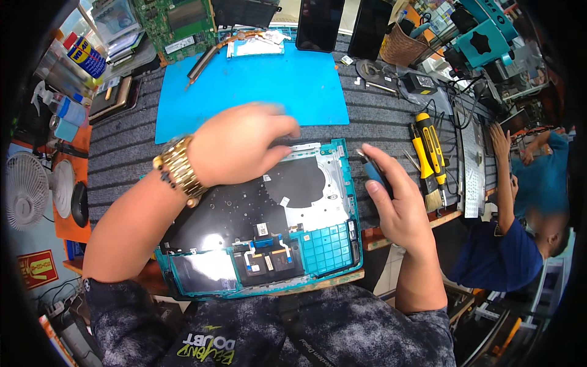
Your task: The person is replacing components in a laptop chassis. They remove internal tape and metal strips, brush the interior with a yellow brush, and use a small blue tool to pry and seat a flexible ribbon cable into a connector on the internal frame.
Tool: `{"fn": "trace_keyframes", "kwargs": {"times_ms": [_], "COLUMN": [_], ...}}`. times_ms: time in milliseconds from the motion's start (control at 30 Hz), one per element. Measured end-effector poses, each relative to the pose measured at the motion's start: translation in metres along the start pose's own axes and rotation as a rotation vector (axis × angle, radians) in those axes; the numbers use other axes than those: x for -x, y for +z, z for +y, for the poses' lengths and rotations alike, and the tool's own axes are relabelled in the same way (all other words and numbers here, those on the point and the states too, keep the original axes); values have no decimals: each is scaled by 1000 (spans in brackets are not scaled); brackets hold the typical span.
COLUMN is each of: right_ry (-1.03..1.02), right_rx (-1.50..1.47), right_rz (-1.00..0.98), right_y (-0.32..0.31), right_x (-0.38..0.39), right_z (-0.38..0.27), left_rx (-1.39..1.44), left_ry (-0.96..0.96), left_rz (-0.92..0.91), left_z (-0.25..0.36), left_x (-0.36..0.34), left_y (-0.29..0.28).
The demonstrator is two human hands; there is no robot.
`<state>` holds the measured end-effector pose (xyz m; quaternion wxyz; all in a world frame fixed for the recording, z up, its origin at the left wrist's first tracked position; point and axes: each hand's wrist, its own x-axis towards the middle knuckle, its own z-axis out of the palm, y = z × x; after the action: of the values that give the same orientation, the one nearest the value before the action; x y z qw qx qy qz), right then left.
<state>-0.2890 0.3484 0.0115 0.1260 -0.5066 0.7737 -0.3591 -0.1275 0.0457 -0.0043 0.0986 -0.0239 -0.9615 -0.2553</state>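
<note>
A teal-edged laptop chassis (330, 251) lies open in front of me, its black and silver inside facing up. Ribbon cables (281, 248) run over the touchpad part along its near side. My left hand (238, 144), with a gold watch (178, 168) on the wrist, hovers over the chassis's far edge beside a thin metal strip (306, 148). Its thumb and forefinger are curled but apart, with nothing visible between them; the other fingers are blurred. Just right of the chassis, my right hand (397, 202) is closed around a small blue-handled tool (374, 172) with a metal tip; its exact kind is unclear.
Beyond the chassis lies a blue mat (251, 92) with a copper heat pipe (205, 61). A green circuit board (177, 24) stands behind it. Yellow-and-black screwdrivers (431, 144) and a brush (433, 199) lie at right. Another person (501, 251) works at the far right.
</note>
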Motion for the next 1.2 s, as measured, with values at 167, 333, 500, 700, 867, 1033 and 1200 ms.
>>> {"fn": "trace_keyframes", "kwargs": {"times_ms": [167, 333, 500, 700, 867, 1033, 1200], "right_ry": [93, 95, 147, 192, -16, 636, 490], "right_rx": [228, 324, 292, 325, 195, -359, -659], "right_rz": [-139, -136, -147, -187, -41, -56, -145], "right_y": [2, 6, 10, 10, 9, -4, -17], "right_x": [-4, -9, -15, -18, -22, -6, 17], "right_z": [-21, -26, -31, -33, -20, -10, 1], "left_rx": [71, 132, 183, 240, 258, 272, 326], "left_ry": [46, 17, 19, 7, 9, -2, -81], "left_rz": [-45, -76, -32, -30, -17, -31, -140], "left_z": [2, 2, -3, -5, -9, -6, 4], "left_x": [-29, -40, -40, -41, -38, -40, -46], "left_y": [18, 30, 34, 34, 40, 34, 21]}}
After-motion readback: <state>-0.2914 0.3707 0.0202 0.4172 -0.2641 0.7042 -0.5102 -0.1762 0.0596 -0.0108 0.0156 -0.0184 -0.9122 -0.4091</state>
